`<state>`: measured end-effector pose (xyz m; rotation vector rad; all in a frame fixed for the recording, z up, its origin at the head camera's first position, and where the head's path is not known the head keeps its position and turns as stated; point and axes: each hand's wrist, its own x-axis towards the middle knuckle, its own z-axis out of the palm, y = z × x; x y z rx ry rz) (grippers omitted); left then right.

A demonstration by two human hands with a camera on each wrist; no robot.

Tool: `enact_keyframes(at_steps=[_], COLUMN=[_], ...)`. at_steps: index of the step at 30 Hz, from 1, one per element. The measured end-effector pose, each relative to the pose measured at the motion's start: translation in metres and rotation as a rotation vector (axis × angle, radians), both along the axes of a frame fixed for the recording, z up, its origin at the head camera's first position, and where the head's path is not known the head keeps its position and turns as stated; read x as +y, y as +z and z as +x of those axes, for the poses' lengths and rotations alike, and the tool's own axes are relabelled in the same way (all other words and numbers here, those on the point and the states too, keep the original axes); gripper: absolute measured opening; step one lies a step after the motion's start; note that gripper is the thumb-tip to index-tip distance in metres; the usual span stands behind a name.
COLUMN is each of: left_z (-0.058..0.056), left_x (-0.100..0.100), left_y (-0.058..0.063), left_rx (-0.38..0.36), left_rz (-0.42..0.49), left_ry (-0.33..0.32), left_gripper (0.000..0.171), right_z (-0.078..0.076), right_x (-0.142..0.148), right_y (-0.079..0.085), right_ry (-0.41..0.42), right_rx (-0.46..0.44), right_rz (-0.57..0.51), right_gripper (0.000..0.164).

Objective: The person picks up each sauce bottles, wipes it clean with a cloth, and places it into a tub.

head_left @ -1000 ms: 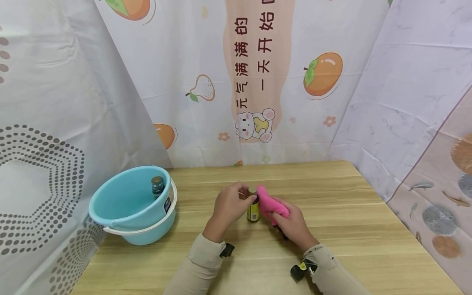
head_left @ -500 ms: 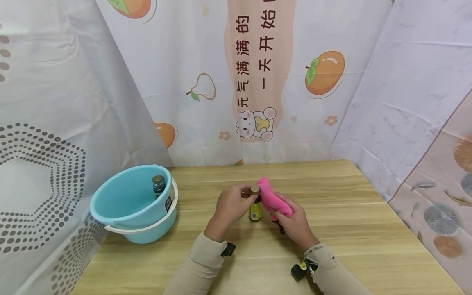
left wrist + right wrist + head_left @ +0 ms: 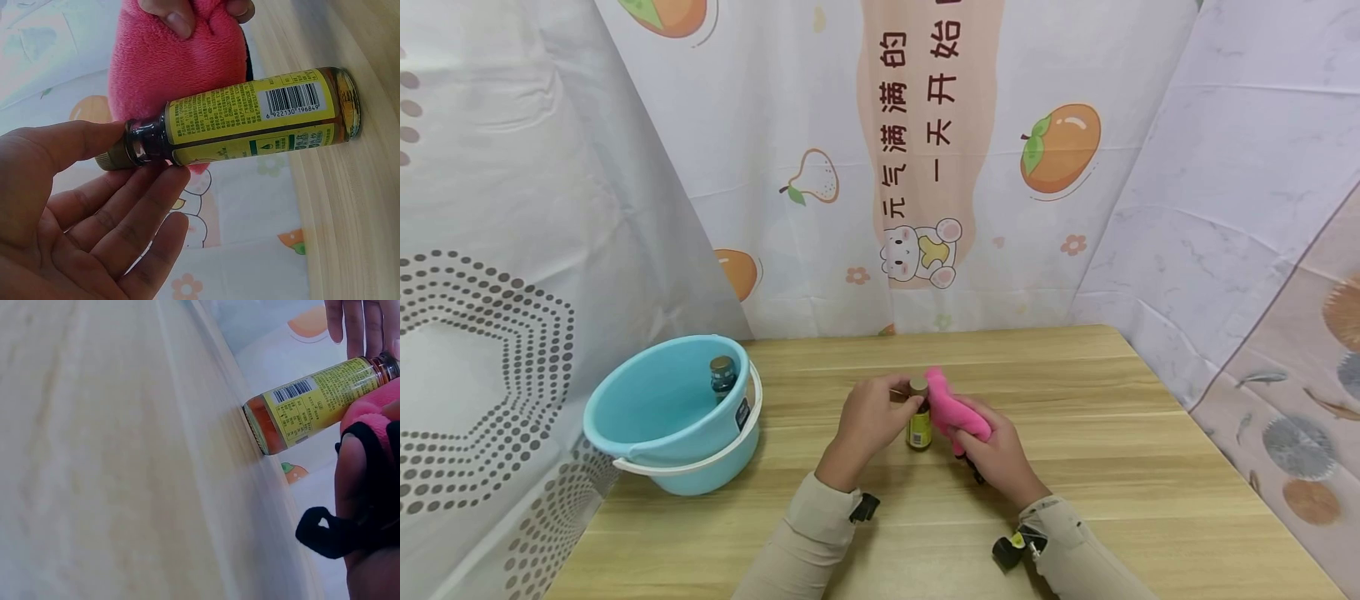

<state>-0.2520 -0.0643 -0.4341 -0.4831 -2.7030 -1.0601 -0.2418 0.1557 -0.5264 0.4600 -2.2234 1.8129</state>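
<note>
A glass bottle with a yellow label and gold cap (image 3: 919, 429) stands upright on the table. My left hand (image 3: 868, 418) pinches it at the cap and neck, thumb on one side and fingers on the other; the lower fingers are loosely spread in the left wrist view. My right hand (image 3: 997, 458) grips a pink fuzzy cloth (image 3: 957, 413) against the bottle's right side. Black trim with a hanging loop (image 3: 325, 532) shows at the cloth's lower end in the right wrist view. Reddish-brown liquid (image 3: 265, 428) is visible inside the bottle.
A light blue bucket (image 3: 662, 450) with a white handle stands at the table's left. Inside it is a dark jar (image 3: 722, 379) with a gold lid. Printed curtains (image 3: 820, 275) hang behind the wooden table (image 3: 1075, 400) and along its sides.
The pink cloth has slid up beside the bottle's neck, then slightly back down. The gold cap has come into fuller view. My left hand keeps its hold, hardly moving.
</note>
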Motion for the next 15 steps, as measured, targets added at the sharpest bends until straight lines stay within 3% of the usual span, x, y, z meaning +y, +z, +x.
enact_keyframes(at_steps=[15], left_z=[-0.0002], left_x=[0.0007], left_y=[-0.0009], left_rx=[-0.023], left_rz=[0.043], left_ry=[0.001], left_gripper=[0.032], right_z=[0.001], right_x=[-0.0011], right_y=[0.0002], right_ry=[-0.027], right_rx=[-0.135], right_rz=[0.09], right_gripper=[0.049])
